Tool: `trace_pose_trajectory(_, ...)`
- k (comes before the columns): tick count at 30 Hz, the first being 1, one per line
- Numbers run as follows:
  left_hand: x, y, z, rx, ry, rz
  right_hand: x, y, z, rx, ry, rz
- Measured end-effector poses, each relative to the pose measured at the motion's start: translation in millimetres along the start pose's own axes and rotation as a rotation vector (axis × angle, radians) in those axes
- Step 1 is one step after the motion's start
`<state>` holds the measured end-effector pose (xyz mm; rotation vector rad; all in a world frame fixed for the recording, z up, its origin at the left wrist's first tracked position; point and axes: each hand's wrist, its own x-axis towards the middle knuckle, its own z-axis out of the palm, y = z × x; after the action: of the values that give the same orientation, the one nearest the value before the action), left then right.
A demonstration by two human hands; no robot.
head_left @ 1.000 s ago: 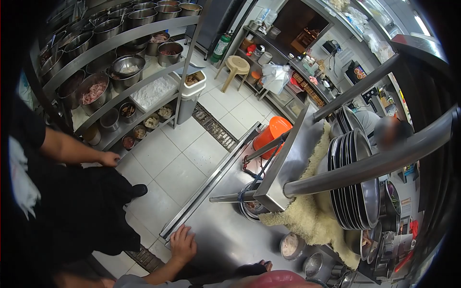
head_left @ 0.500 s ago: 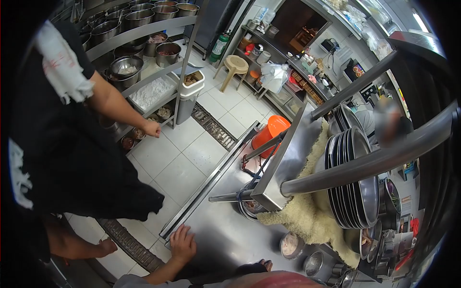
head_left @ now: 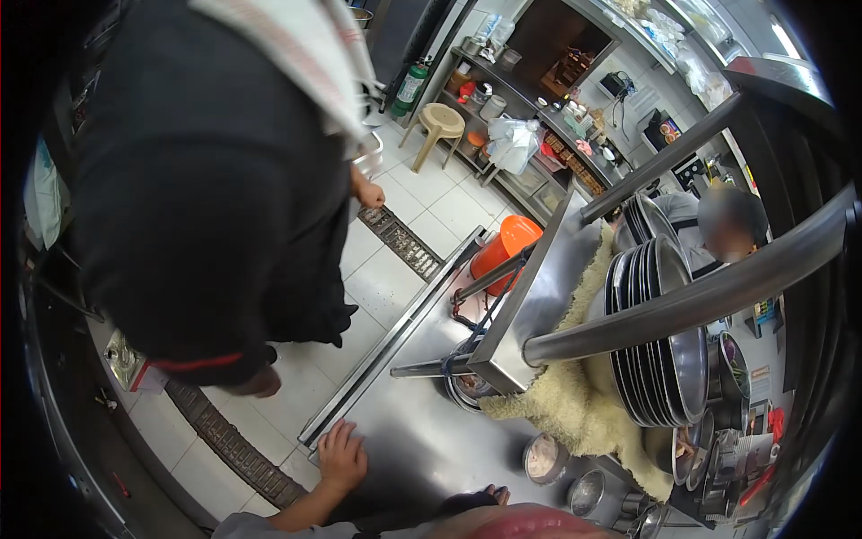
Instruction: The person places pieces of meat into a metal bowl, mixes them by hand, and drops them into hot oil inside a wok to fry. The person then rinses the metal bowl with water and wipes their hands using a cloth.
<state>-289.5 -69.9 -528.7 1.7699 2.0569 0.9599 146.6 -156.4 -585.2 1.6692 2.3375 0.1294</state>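
My left hand [head_left: 341,456] lies on the corner of the steel table [head_left: 413,440], palm down with its fingers a little apart, holding nothing. Only the fingertips of my right hand [head_left: 498,493] show at the bottom, beside dark cloth; the rest is hidden. To the right of those fingertips stand a steel bowl with pale food [head_left: 541,456] and another small metal bowl [head_left: 587,492].
A person in black [head_left: 206,180] with a white towel is close on the left. Stacked metal pans [head_left: 660,332] and yellowish fleecy cloth [head_left: 575,404] sit on the raised shelf. An orange bucket [head_left: 507,256] stands behind. Another person [head_left: 732,225] is beyond the pans.
The person in black has come up from the left and now covers most of the shelf of bowls. The person beyond the pans has shifted slightly. My left hand has stayed in place.
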Motion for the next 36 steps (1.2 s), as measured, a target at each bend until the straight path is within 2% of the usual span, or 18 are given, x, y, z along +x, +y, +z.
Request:
trace_pose_trajectory(1, 0.1, 0.0, 0.0, 0.004, 0.0, 0.002, -0.3, 2.6, 3.4, 0.001, 0.0, 0.001)
trace_pose_trajectory(3, 0.2, -0.1, 0.5, 0.001, 0.006, 0.005, -0.7, 11.0, 14.9, -0.559, 0.002, -0.282)
trace_pose_trajectory(7, 0.9, 1.0, -0.7, -0.005, 0.01, 0.004, 5.5, 4.8, 4.8, -0.542, 0.044, -0.259)
trace_pose_trajectory(9, 2.0, 2.0, -2.0, -0.007, 0.007, 0.003, 12.2, -7.2, -18.7, -0.125, 0.052, -0.049)
trace_pose_trajectory(10, 2.1, 2.4, -2.5, -0.01, 0.004, 0.001, 13.7, -5.4, -19.3, -0.124, 0.052, -0.049)
trace_pose_trajectory(12, 1.3, 2.8, -3.1, -0.011, 0.004, -0.001, 12.6, 5.7, -6.3, -0.764, -0.004, -0.378)
trace_pose_trajectory(13, 2.4, 2.7, -2.6, -0.012, 0.006, 0.0, 7.0, 8.5, 6.9, -0.766, -0.002, -0.377)
trace_pose_trajectory(15, 1.3, 2.5, -2.6, -0.011, 0.009, 0.004, -2.8, 2.7, 12.1, 0.005, -0.049, 0.013)
trace_pose_trajectory(16, 1.9, 2.3, -2.0, -0.01, 0.015, 0.01, -3.3, 9.0, 23.7, 0.005, -0.049, 0.013)
trace_pose_trajectory(18, 2.1, 3.2, -0.9, -0.002, 0.019, 0.011, -2.0, 15.2, 35.9, -0.822, -0.138, -0.354)
trace_pose_trajectory(19, 1.5, 3.1, -1.5, 0.009, 0.023, 0.014, -9.4, 12.3, 36.8, -0.813, -0.141, -0.353)
trace_pose_trajectory(21, 1.5, 3.8, -0.9, 0.013, 0.029, 0.019, 2.7, -3.9, -6.1, 0.216, -0.158, 0.103)
trace_pose_trajectory(26, -2.0, 4.6, 0.8, 0.024, 0.055, 0.056, 6.0, -9.8, -21.9, 0.311, -0.054, 0.102)
trace_pose_trajectory(29, -1.0, 4.3, 7.0, 0.026, 0.064, 0.065, 17.1, -13.9, -58.4, 0.316, -0.24, 0.124)
trace_pose_trajectory(30, -0.6, 1.8, 13.3, 0.041, 0.079, 0.064, 13.1, -7.6, -31.7, 0.211, -0.213, 0.068)
trace_pose_trajectory(31, -7.2, -2.4, 13.8, 0.065, 0.059, 0.073, -0.1, 0.5, 39.2, 0.037, -0.022, 0.038)
trace_pose_trajectory(32, -5.4, 1.7, 11.2, 0.102, 0.1, 0.113, 11.9, -16.7, -34.6, 0.144, -0.204, 0.155)
trace_pose_trajectory(36, -4.9, 7.3, 14.5, 0.097, 0.07, 0.139, 29.1, -29.7, -108.9, 0.383, -0.3, 0.294)
